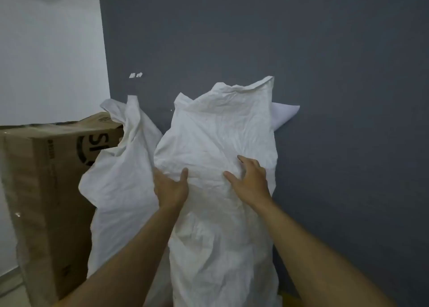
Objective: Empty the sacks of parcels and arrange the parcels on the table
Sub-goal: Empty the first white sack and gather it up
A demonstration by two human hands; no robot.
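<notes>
Left hand [170,188] clasps the near sack [216,130] by its left side, thumb in front. Right hand [251,181] clutches its front with spread, bent fingers [242,160].

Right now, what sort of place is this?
Probably a storeroom or parcel-sorting corner indoors: a full front sack and a second sack stand against a grey wall, beside a large cardboard box.
</notes>
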